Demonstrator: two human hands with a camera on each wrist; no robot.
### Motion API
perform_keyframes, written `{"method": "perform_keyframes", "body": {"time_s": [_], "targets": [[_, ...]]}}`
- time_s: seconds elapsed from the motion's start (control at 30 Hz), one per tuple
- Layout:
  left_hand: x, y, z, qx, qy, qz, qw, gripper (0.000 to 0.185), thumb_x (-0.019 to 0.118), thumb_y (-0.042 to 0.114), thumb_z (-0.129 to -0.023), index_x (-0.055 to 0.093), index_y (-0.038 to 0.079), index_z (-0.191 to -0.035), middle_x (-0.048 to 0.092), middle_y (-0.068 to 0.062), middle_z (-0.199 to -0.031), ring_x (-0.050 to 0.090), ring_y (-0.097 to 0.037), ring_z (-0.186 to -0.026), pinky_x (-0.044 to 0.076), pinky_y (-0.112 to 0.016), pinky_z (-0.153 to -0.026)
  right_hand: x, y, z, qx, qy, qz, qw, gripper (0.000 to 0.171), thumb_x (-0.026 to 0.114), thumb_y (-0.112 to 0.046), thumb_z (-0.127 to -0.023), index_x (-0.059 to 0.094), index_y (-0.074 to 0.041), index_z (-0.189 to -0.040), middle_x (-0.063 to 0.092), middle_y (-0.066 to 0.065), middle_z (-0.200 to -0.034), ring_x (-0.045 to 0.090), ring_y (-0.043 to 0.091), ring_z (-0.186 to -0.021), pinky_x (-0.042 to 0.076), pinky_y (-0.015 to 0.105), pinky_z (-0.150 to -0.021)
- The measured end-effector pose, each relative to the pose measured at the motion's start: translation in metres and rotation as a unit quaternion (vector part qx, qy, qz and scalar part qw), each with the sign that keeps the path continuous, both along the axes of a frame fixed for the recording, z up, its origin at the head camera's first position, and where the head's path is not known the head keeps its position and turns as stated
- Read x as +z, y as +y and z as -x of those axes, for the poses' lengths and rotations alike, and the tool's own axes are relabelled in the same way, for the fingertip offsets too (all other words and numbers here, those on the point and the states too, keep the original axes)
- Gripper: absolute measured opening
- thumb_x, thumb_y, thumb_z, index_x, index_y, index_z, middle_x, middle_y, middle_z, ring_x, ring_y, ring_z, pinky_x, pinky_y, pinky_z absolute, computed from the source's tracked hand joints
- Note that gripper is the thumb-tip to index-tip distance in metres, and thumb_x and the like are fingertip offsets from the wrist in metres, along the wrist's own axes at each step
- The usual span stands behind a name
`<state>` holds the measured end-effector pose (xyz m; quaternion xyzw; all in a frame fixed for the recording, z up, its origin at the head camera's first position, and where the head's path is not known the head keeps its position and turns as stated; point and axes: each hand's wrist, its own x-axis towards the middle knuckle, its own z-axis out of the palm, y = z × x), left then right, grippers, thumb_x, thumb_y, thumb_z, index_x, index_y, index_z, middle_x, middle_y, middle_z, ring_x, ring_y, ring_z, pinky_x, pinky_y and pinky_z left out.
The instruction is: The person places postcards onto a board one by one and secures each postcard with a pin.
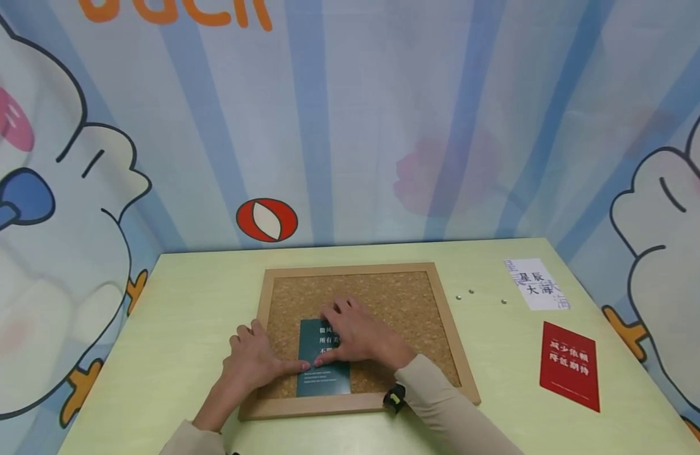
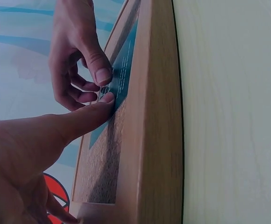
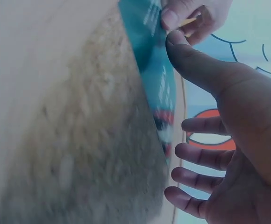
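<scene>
A dark green card (image 1: pixel 327 381) with white lettering lies on the lower left part of a wood-framed cork board (image 1: pixel 395 316). The left hand (image 1: pixel 251 357) reaches in from the left with its thumb stretched onto the card. From the other side, the right hand (image 1: pixel 358 332) rests its thumb on the card close to the left thumb, its fingers over the card's upper right. In the right wrist view, the fingers (image 3: pixel 198 179) of the right hand are spread and loosely bent. Whether anything small lies under the thumbs cannot be seen.
Several small silver pieces, among them one round piece (image 1: pixel 504 302), lie right of the board. Farther right are a white card (image 1: pixel 536 284) and a red card (image 1: pixel 570 366) with lettering. A printed cloth (image 1: pixel 361 126) stands behind the pale table (image 1: pixel 196 303).
</scene>
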<state>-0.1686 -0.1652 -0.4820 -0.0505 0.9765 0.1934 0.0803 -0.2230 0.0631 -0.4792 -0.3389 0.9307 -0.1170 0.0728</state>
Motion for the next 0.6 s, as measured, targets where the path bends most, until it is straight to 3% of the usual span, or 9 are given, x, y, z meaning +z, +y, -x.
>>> {"method": "perform_keyframes", "body": {"time_s": [0.13,0.27,0.43,0.6], "targets": [[-0.001,0.001,0.000,0.001,0.001,0.005,1.0000,0.128,0.088,0.077,-0.056,0.041,-0.016,-0.129,0.046,-0.034,-0.114,0.050,-0.047,-0.102,0.056,-0.063,-0.072,0.005,0.011,0.003,-0.007,-0.012,0.033,0.999,0.089,0.076,-0.069,-0.083,0.051,-0.014,-0.149,0.051,0.010,-0.140,0.048,0.029,-0.126,0.046,0.050,-0.105],[-0.001,0.002,-0.001,0.001,0.006,0.005,1.0000,0.132,0.089,0.077,-0.055,0.039,-0.015,-0.135,0.046,-0.035,-0.116,0.050,-0.047,-0.105,0.055,-0.064,-0.075,0.016,0.027,0.010,-0.018,0.000,0.066,0.998,0.080,0.080,-0.060,-0.084,0.055,-0.011,-0.143,0.054,0.009,-0.132,0.050,0.027,-0.116,0.049,0.049,-0.097],[-0.001,0.002,-0.002,-0.002,0.028,-0.012,0.9995,0.137,0.090,0.077,-0.054,0.035,-0.004,-0.150,0.046,-0.033,-0.126,0.049,-0.047,-0.109,0.052,-0.066,-0.078,0.031,0.053,0.017,-0.042,-0.015,0.107,0.993,0.071,0.082,-0.044,-0.089,0.055,-0.006,-0.143,0.053,0.015,-0.131,0.050,0.029,-0.112,0.049,0.049,-0.092],[-0.002,0.001,-0.002,-0.035,0.061,-0.009,0.9975,0.126,0.090,0.074,-0.058,0.041,0.008,-0.154,0.043,-0.030,-0.140,0.044,-0.052,-0.119,0.045,-0.070,-0.088,0.040,0.083,0.024,-0.068,0.016,0.110,0.992,0.062,0.081,-0.037,-0.092,0.057,-0.005,-0.140,0.053,0.017,-0.128,0.051,0.029,-0.106,0.050,0.047,-0.088]]}}
